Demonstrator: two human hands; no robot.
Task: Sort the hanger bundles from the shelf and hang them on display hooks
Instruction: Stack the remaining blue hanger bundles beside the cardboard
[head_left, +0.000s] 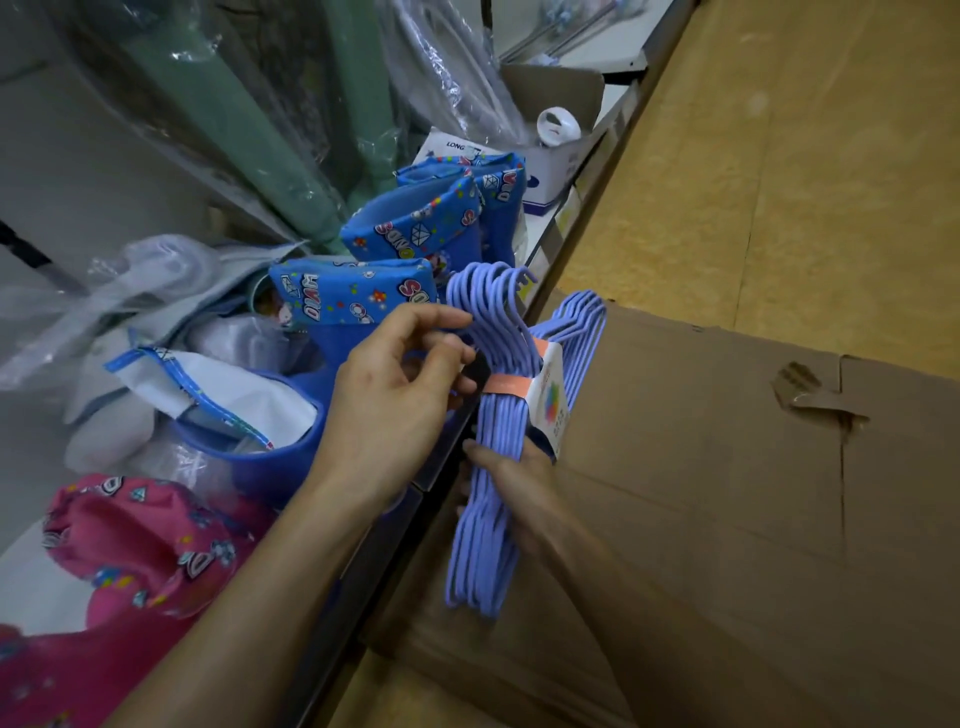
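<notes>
A bundle of lilac-blue hangers, bound by an orange and white paper label, stands on end at the shelf edge, hooks pointing up. My right hand grips the bundle's lower half from the right, thumb across the front. My left hand reaches in from the left, its curled fingertips touching the hook necks just above the label. No display hooks are in view.
A large cardboard box lies right of the bundle on the tan floor. On the shelf sit blue printed fabric bins, a pink one, plastic-wrapped goods and a small white box.
</notes>
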